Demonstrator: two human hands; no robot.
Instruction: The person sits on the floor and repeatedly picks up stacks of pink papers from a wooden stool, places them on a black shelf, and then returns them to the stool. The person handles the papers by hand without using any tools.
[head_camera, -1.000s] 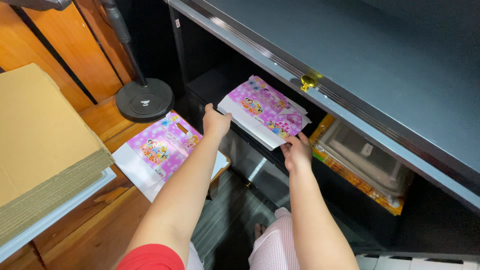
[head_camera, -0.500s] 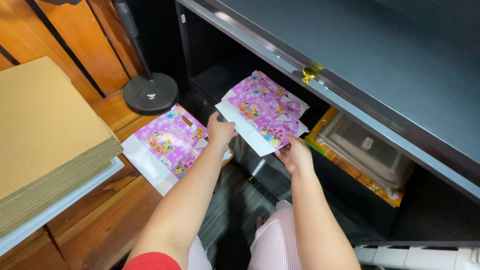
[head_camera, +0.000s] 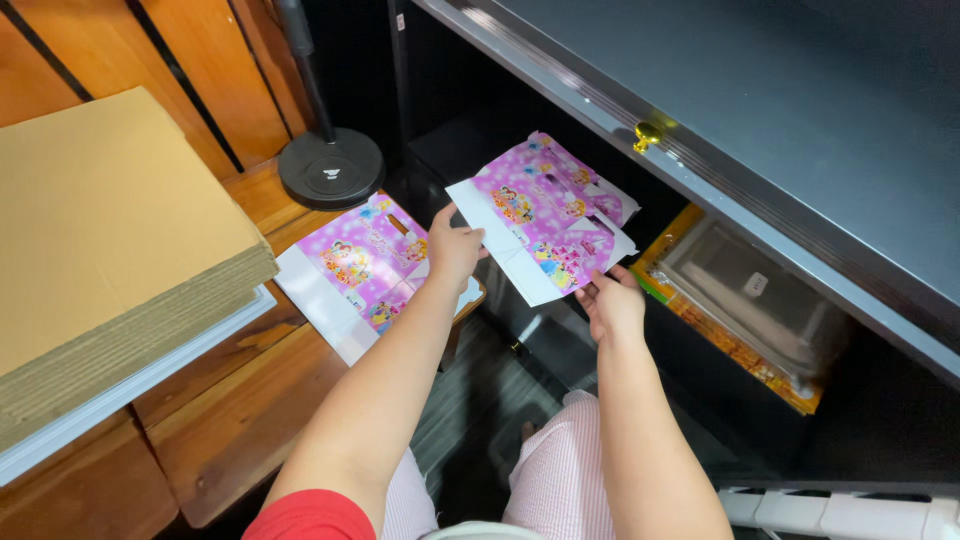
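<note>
Head view. Item: flat pink printed carton blank (head_camera: 545, 215), held level in front of the dark cabinet opening, centre. Left hand (head_camera: 455, 245) pinches its left edge and right hand (head_camera: 610, 305) its near edge, so the sheet cannot sag. A stack of like blanks (head_camera: 365, 270) lies left on the wooden bench (head_camera: 240, 420), within reach.

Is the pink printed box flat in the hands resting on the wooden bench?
No, both hands hold the pink flat in the air before the dark cabinet.
</note>
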